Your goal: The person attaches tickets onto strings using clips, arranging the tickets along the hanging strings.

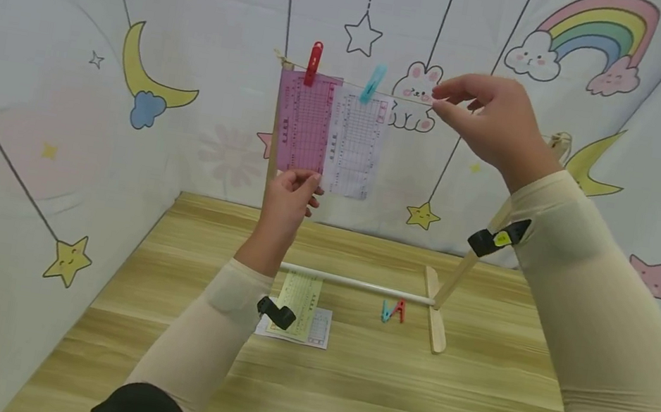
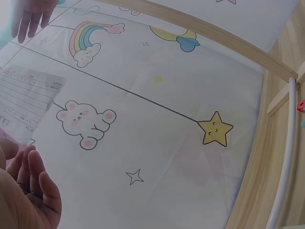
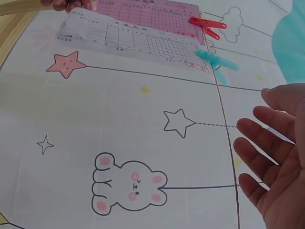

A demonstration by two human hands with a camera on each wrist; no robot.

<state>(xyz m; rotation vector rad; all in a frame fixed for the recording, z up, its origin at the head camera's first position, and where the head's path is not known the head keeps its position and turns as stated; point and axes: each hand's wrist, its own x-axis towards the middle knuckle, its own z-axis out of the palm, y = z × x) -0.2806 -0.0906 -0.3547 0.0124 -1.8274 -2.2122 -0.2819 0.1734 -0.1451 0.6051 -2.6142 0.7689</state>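
A pink printed slip (image 1: 307, 124) and a white printed slip (image 1: 355, 146) hang side by side from a thin string (image 1: 412, 101). A red clothespin (image 1: 313, 64) clips the pink slip; a light blue clothespin (image 1: 372, 84) clips the white one. At the pink slip's bottom edge, my left hand (image 1: 288, 207) pinches the paper between thumb and fingertips, close to the white slip's lower corner. My right hand (image 1: 491, 119) is raised by the string, right of the white slip. Its fingers (image 3: 267, 143) are spread and loosely bent, holding no slip or clothespin.
A wooden stand with a slanted post (image 1: 457, 278), a foot (image 1: 435, 314) and a white bar (image 1: 369, 287) carries the string. On the wooden table (image 1: 339, 407) lie a yellow slip (image 1: 298, 301) over a white slip (image 1: 320, 329), and blue and red clothespins (image 1: 399, 310). A cartoon-printed backdrop stands behind.
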